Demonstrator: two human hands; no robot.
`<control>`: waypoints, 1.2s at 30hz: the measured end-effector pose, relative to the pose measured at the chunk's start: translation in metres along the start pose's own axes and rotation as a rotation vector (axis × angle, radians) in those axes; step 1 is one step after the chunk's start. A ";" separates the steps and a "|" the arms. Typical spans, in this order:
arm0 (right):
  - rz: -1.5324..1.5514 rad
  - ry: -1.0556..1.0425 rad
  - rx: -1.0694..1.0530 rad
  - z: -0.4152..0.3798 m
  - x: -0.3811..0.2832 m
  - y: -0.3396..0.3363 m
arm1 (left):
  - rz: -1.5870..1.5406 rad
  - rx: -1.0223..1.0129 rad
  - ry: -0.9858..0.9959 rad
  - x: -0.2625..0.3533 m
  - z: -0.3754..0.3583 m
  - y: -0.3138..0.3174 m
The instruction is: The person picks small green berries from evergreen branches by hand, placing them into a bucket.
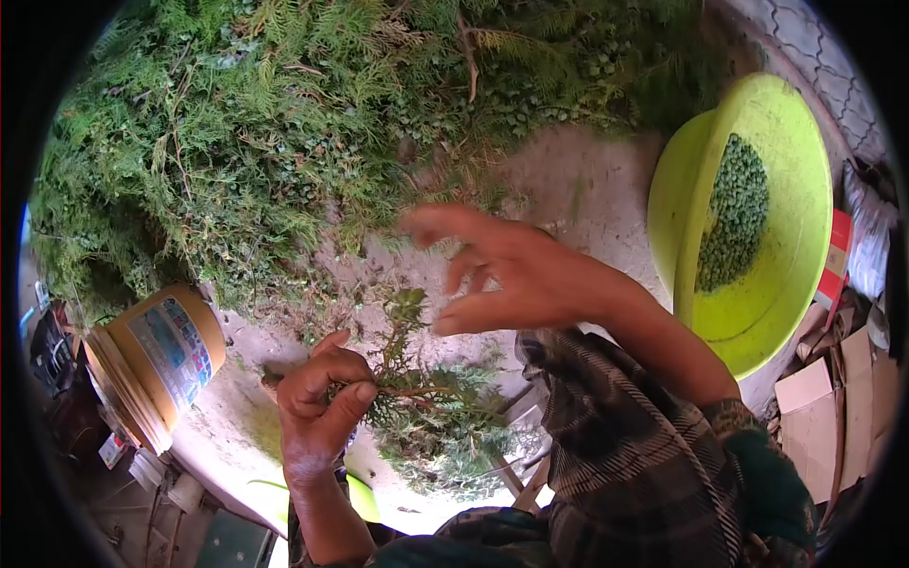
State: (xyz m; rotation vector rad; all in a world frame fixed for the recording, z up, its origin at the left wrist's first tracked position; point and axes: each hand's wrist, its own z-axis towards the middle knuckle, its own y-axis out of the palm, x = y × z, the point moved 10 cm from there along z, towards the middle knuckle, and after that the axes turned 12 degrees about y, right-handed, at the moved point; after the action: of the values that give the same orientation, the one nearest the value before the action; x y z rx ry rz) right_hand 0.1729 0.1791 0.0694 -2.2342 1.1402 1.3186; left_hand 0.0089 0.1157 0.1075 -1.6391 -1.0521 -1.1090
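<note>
My left hand (327, 393) is closed, thumb against curled fingers, on the stem of a small evergreen sprig (390, 355). A pale green cone or berry-like cluster (407, 308) shows near the sprig's top. My right hand (511, 275) hovers just above and to the right of it, fingers spread and somewhat blurred, with nothing visible in them. Beneath the hands more cut foliage (445, 445) lies at the front, partly behind the sprig.
A large heap of evergreen branches (256, 142) fills the back and left. At the right, a tilted lime-green basin (781, 293) holds many small green cones (734, 213). A yellow bucket (185, 346) lies at the left; cardboard (805, 407) sits at the lower right.
</note>
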 end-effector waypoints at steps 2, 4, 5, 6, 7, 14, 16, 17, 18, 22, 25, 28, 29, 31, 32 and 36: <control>0.034 -0.115 -0.152 0.021 0.001 0.027 | -0.001 -0.021 -0.011 0.001 -0.001 0.000; 0.322 -0.079 -0.476 0.019 -0.002 0.056 | -0.001 -0.035 -0.015 0.002 0.001 0.001; 0.325 -0.081 -0.477 0.017 -0.007 0.054 | 0.000 -0.047 0.012 0.005 0.004 0.003; 0.281 -0.012 -0.478 0.015 -0.007 0.053 | 0.000 -0.059 0.038 0.007 0.005 0.005; 0.235 0.058 -0.479 0.014 -0.003 0.054 | 0.001 -0.061 0.034 0.007 0.004 0.004; -0.051 -0.344 -0.290 0.012 -0.013 0.048 | -0.119 -0.112 -0.497 -0.028 -0.023 0.016; 0.022 -0.199 -0.390 0.013 0.000 0.054 | -0.174 -0.077 -0.506 -0.032 -0.027 0.008; 0.094 -0.057 -0.490 0.012 0.011 0.061 | -0.155 -0.127 -0.416 -0.030 -0.024 0.005; 0.097 -0.053 -0.492 0.010 0.012 0.061 | -0.135 -0.175 -0.326 -0.025 -0.021 0.006; 0.241 0.204 -0.045 0.012 0.037 -0.002 | -0.222 -0.102 -0.501 -0.038 -0.031 -0.004; 0.258 0.080 0.189 0.007 0.050 -0.065 | -0.214 0.063 -0.526 -0.050 -0.044 -0.037; 0.589 0.187 -0.042 0.008 0.047 -0.042 | -0.265 0.157 -0.581 -0.050 -0.040 -0.031; 0.581 0.181 -0.047 0.012 0.051 -0.033 | -0.301 0.198 -0.588 -0.051 -0.038 -0.028; 0.662 0.229 -0.180 0.017 0.060 0.000 | -0.298 0.213 -0.587 -0.054 -0.034 -0.021; 0.666 0.233 -0.182 0.016 0.058 0.006 | -0.285 0.223 -0.586 -0.053 -0.032 -0.019; 0.525 0.334 -0.364 0.020 0.069 0.049 | -0.323 0.210 -0.599 -0.051 -0.030 -0.011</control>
State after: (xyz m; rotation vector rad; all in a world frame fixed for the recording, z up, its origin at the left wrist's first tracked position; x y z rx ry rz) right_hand 0.1417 0.1272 0.0073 -2.5945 1.8338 1.4692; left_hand -0.0201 0.0817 0.0677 -1.7045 -1.8049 -0.6696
